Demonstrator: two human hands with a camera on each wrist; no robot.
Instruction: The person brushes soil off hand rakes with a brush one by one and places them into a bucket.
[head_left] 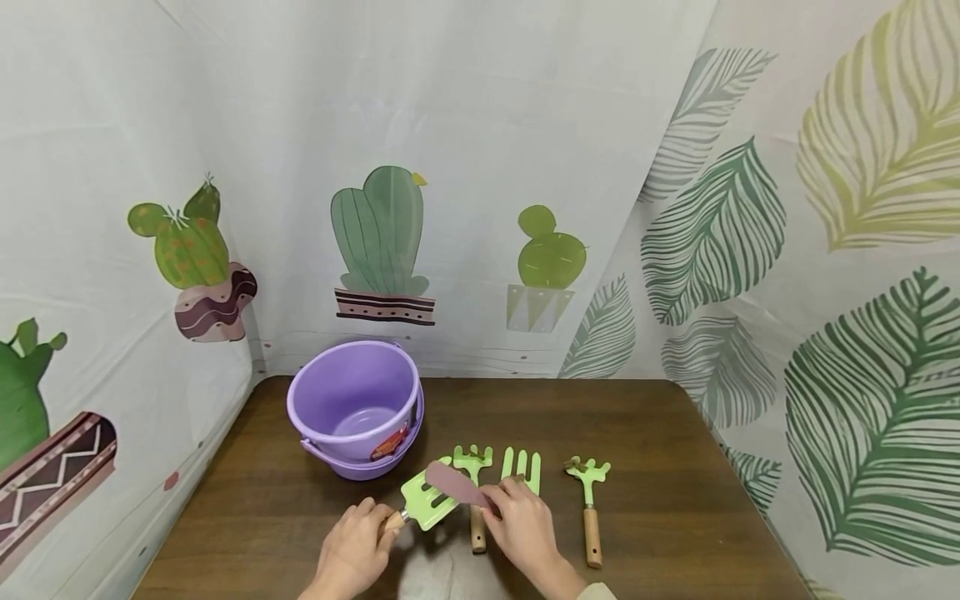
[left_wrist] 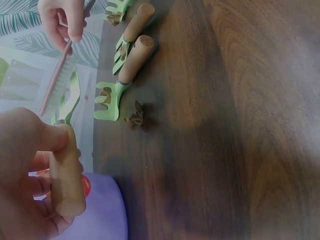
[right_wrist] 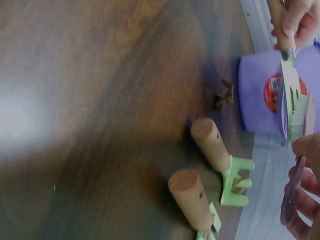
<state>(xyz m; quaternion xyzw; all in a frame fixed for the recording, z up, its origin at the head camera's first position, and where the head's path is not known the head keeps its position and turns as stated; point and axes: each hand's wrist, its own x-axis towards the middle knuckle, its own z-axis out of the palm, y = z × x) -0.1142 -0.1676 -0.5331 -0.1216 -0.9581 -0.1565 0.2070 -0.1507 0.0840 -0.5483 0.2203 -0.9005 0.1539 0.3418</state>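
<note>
While a green garden fork (head_left: 416,504) is gripped by its handle (left_wrist: 67,172) in the left hand (head_left: 352,542), fingers curled, a pink brush (head_left: 452,483) is pinched in the right hand (head_left: 522,521), bristles (right_wrist: 299,114) facing the fork, both held above a brown table (head_left: 637,425) near a purple bucket (head_left: 352,396).

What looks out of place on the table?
A loose brown clump lies on the tabletop near the purple bucket, and similar brown bits sit in a green rake head. They look like stray debris; material unclear.

Soft light, pale glare on the tabletop (right_wrist: 90,115), hazy wrist views.
</note>
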